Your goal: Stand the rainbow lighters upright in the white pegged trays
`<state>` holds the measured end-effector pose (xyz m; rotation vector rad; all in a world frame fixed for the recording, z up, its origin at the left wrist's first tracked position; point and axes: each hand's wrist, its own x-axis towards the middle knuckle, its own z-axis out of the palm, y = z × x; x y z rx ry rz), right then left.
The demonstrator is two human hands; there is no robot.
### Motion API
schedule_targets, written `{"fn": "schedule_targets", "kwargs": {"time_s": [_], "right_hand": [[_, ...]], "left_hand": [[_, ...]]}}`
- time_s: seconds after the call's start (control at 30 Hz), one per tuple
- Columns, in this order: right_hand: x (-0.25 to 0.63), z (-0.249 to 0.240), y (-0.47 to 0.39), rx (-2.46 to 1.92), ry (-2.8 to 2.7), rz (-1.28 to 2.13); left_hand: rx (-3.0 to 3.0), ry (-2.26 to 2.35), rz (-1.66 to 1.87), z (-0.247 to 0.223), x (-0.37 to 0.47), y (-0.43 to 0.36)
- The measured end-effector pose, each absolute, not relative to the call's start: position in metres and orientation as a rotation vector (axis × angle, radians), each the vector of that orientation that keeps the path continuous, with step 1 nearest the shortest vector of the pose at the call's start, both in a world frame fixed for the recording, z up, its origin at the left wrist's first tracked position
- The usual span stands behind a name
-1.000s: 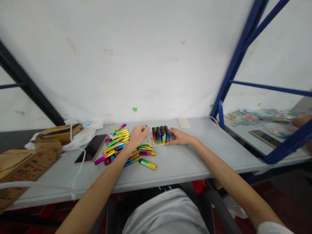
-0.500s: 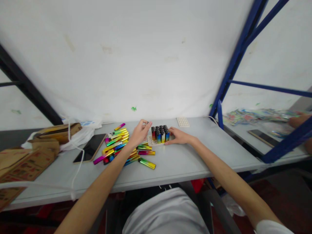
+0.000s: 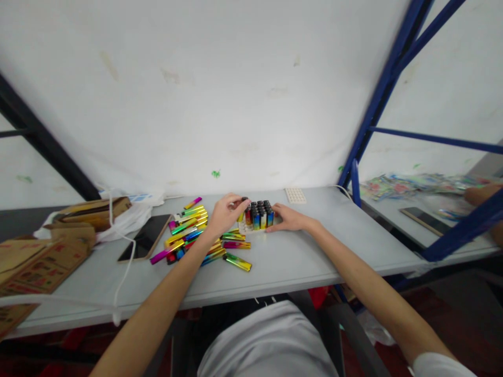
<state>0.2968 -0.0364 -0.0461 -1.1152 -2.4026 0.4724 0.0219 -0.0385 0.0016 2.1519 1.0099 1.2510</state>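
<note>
Several black-topped shiny lighters (image 3: 262, 215) stand upright in rows on a white holed tray (image 3: 245, 228). My left hand (image 3: 227, 212) pinches one lighter (image 3: 241, 216) by its dark top, at the tray's left end; its body looks yellow. My right hand (image 3: 288, 217) rests against the right side of the standing rows, thumb at the front and fingers behind, steadying around the outer lighters. To the left, a loose pile of shiny multicoloured lighters (image 3: 188, 231) lies on the grey table, partly behind my left forearm.
A second white holed tray (image 3: 295, 196) lies near the wall. On the left are a phone (image 3: 145, 238), a white cable (image 3: 128, 262) and cardboard boxes (image 3: 51, 256). A blue metal frame (image 3: 367, 115) rises at right; another person's hand (image 3: 481, 196) is beyond it.
My left hand has moved slightly right, close to the standing rows, and a lighter now shows upright under its fingers. My right hand stays in place.
</note>
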Motion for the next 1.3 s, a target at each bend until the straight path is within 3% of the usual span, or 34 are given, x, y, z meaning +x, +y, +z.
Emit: {"fn": "schedule_targets", "kwargs": {"time_s": [0.2,1.1,1.3], "right_hand": [[0.297,-0.047,-0.035,-1.106,-2.414,0.458],[0.297,-0.049,-0.034,-1.091,-2.409,0.424],[0.297,-0.048,-0.034,-1.125,-2.399,0.470]], "left_hand": [[2.428,0.949,1.015,-0.004,0.018,-0.037],[2.475,0.856,0.879,-0.003,0.009,-0.033],[2.557,0.981,1.080,0.023,-0.004,-0.038]]}}
